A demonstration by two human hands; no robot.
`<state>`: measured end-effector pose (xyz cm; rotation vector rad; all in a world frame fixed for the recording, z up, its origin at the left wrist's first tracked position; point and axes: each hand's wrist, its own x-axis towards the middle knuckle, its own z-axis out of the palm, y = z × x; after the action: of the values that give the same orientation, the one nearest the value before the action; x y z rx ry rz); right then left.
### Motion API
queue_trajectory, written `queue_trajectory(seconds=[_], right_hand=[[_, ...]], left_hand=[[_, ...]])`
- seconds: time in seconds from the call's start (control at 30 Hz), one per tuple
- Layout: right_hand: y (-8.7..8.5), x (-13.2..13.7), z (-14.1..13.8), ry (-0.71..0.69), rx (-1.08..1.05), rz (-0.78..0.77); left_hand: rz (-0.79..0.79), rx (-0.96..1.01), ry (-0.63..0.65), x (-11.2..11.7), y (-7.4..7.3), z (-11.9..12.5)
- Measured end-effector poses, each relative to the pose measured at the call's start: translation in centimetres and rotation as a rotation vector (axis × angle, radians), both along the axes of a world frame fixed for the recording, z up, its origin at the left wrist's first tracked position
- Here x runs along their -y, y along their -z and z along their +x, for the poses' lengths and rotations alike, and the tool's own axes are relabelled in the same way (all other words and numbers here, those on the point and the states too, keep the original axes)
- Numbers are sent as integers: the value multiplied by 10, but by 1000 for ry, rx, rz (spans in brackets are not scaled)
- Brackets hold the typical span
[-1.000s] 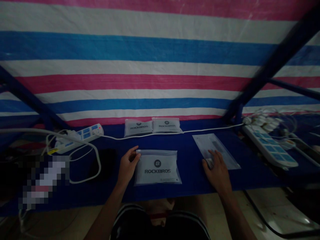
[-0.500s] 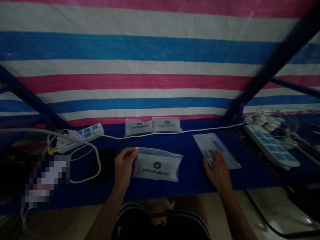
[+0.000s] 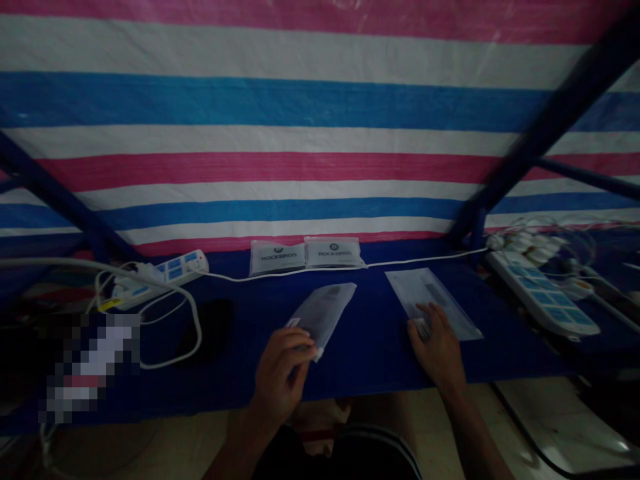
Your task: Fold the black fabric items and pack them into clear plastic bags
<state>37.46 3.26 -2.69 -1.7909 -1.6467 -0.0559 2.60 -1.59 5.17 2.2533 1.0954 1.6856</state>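
Note:
My left hand pinches the slider corner of a translucent zip pouch, tilted up over the blue surface. Its plain face shows, with a small white label by my fingers. My right hand rests, fingers apart, on a second translucent zip pouch lying flat and slanted. Under that hand a white label shows in part; a dark strip is visible inside the pouch. Farther back, two pouches printed ROCKBROS lean side by side, the right-hand pouch overlapping its neighbour slightly.
A white power strip with looped cables is at left, near a dark object. Another long power strip with many plugs is at right. A white cord crosses the blue surface. Striped sheeting hangs behind.
My left hand has moved right and nearer to me, turning its pouch from the printed face to the plain one. My right hand and the flat pouch have stayed in place.

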Motion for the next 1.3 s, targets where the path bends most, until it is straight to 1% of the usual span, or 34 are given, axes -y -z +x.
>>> queue_trajectory(seconds=[0.03,0.07,0.13,0.17,0.23,0.3,0.33,0.37,0.43,0.47,0.53,0.6,0.7,0.9,1.03,1.17,1.3], right_hand=[[-1,0,0,-5,2,11],[-3,0,1,-8,5,27],[-7,2,1,-14,4,73],[-10,4,-1,-14,-2,100],[-16,13,-10,-11,-41,153],[-21,25,-30,-28,-123,153],[-24,33,-44,-61,-182,98],[-26,40,-60,-127,-247,15],[-32,53,-94,-290,-354,-207],[-34,58,-110,-341,-397,-299],[-39,62,-135,-378,-526,-420],[-42,60,-149,-416,-642,-503],[-43,53,-153,-453,-743,-587],[-38,49,-152,-459,-872,-678],[-40,47,-153,-447,-968,-763],[-42,45,-154,-414,-987,-776],[-44,46,-154,-402,-1004,-742]], left_hand=[[-26,-45,38,3,11,6],[-67,-64,50,5,21,11],[-142,-107,66,5,37,18],[-173,-121,69,3,42,21],[-213,-136,70,-1,48,24],[-239,-138,79,-4,49,24],[-248,-138,84,-4,49,23],[-258,-141,90,-4,49,23],[-278,-147,101,-3,49,22],[-283,-148,103,-2,50,22],[-283,-148,103,-1,51,21],[-271,-147,97,0,53,21],[-258,-152,81,1,54,21],[-245,-146,45,2,53,21],[-219,-131,42,2,57,21],[-206,-119,54,1,59,23],[-208,-120,70,1,54,24]])
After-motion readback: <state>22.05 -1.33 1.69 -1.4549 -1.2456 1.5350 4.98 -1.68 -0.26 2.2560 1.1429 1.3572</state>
